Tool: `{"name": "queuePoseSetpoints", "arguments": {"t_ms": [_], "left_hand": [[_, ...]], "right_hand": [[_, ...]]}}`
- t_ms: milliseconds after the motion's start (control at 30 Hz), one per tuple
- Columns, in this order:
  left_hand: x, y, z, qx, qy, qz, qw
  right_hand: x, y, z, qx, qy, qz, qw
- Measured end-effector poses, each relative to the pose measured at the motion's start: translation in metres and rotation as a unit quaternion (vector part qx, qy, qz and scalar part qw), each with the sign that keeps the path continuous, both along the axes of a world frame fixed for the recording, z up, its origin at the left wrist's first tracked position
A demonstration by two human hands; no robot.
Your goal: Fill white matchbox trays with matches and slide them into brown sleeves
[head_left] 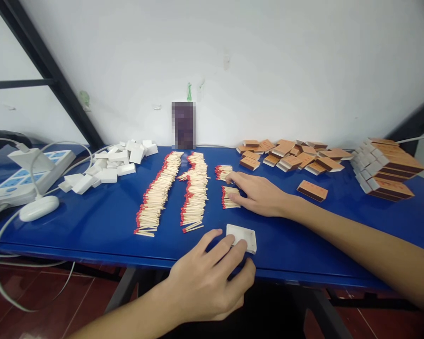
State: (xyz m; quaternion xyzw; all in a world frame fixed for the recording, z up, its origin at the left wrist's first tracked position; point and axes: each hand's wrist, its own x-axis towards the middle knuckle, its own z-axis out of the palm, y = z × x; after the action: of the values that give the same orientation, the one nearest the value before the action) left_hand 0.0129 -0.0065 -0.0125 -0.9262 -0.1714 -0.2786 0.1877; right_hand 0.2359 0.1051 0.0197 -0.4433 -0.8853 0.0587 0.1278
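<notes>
My left hand (212, 273) reaches over the near table edge with its fingers apart. Two of its fingertips rest on a shallow white matchbox tray (247, 234), which lies open side up with no matches visible inside. My right hand (259, 194) lies low on the table, thumb and index finger apart. Its index fingertip is at a small upper group of matches (223, 172), and its thumb touches a lower group of matches (228, 200). To the left, two long rows of red-tipped matches (159, 193) (194, 197) run from back to front.
White matchbox trays (109, 165) are heaped at the back left. Orange matchbox sleeves (293, 153) are piled at the back right, with one matchbox (313, 190) apart. Stacked matchboxes (385, 165) stand far right. A power strip (31, 176) with cables occupies the blue table's (102, 221) left end.
</notes>
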Motion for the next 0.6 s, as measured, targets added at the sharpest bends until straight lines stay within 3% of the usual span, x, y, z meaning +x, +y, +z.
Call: {"name": "queuePoseSetpoints", "arguments": {"t_ms": [600], "left_hand": [[-0.0003, 0.0, 0.0007, -0.004, 0.005, 0.0, 1.0]], "right_hand": [[-0.0007, 0.0008, -0.0009, 0.007, -0.008, -0.003, 1.0]]}}
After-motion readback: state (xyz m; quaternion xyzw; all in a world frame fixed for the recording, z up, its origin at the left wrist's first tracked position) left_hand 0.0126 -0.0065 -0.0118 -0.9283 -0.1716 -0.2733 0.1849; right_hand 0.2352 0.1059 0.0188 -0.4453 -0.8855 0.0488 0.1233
